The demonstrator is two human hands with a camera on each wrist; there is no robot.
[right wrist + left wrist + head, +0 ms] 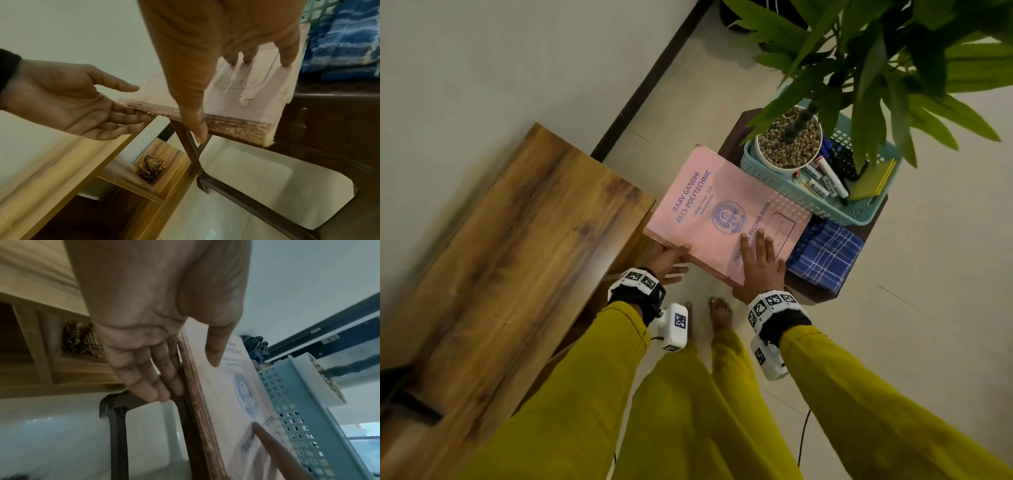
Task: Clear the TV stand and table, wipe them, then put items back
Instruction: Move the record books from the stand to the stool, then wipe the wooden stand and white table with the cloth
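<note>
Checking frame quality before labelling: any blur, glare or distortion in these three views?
Head view: dim, wooden TV stand top smeared at left, pink record book title readable. Left wrist view: left hand fills the frame, book text soft. Right wrist view: stand blurred, glare on floor tile, right hand close and stretched.

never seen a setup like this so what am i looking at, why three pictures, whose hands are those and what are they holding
No machine here: a person wears three cameras. The head view looks down from their forehead; the other two sit on the wrists in white housings and look along each hand.

The left hand supports the pink record book from below at its near corner. The right hand lies flat on its cover, thumb at the edge. The book juts out over the floor from a small dark table.

On that table sit a blue basket holding a potted plant and markers, plus a blue checked cloth. The wooden TV stand is at left.
</note>
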